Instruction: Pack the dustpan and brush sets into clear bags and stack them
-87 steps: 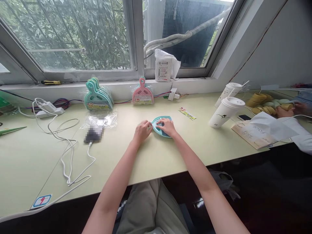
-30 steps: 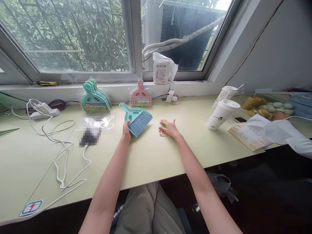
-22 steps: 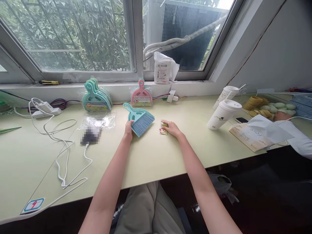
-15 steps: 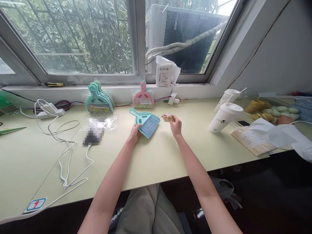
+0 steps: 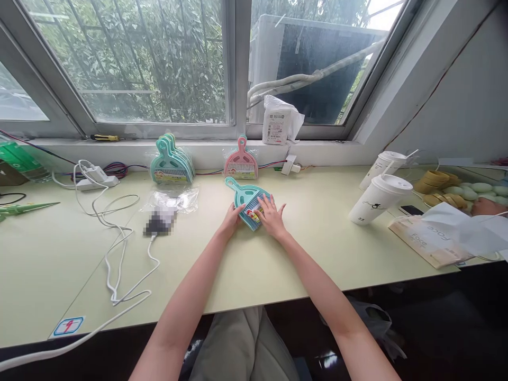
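A teal dustpan with a blue-bristled brush (image 5: 243, 194) lies tilted on the pale table in front of me. My left hand (image 5: 231, 219) grips its left edge, with the thumb on top. Fingers spread, my right hand (image 5: 272, 216) lies flat over the bristles and touches a colourful label (image 5: 254, 212), partly covered by the fingers. Behind it, a pink dustpan set (image 5: 241, 159) in clear wrap leans on the sill wall. Several teal sets (image 5: 170, 161) stand together to its left.
Clear plastic bags (image 5: 186, 200), a blurred dark device (image 5: 160, 221) and white cables (image 5: 123, 243) lie left. At right are two white cups (image 5: 381, 198), a tissue pack (image 5: 420, 238) and a phone (image 5: 410, 210). Another person's hand (image 5: 489, 206) shows at the far right.
My right hand has moved left with the label and now lies open on the brush bristles. The view has shifted slightly left, so things appear further right.
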The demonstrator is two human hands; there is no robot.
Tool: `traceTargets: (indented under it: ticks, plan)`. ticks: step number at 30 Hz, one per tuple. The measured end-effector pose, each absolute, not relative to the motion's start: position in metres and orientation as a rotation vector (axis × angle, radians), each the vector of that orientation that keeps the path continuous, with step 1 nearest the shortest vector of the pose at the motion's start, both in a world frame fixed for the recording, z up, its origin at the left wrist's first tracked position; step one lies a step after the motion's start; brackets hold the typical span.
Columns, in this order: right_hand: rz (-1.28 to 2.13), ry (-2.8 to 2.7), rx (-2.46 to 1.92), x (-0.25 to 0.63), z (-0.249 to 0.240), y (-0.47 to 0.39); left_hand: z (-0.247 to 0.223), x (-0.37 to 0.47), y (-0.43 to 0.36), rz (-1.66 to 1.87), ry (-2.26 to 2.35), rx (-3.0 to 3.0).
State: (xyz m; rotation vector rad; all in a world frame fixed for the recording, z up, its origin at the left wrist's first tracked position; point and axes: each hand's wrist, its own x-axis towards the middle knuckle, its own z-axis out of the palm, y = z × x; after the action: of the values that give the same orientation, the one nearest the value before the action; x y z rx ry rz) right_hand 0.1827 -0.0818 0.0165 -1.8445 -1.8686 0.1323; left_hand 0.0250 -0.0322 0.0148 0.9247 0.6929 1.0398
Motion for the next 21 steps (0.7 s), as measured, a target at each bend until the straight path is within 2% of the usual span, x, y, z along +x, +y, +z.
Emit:
traceTargets:
  ticks: [14,21]
  plan:
    - [0.527,-1.124,-1.492,0.225,0.005,-0.062,0.013,0.025,-0.030,1.042,0.695,0.933]
    - [0.684,-1.144,-1.315,0.237,0.021,-0.068,0.014,0.023,-0.030,1.011,0.641,0.966]
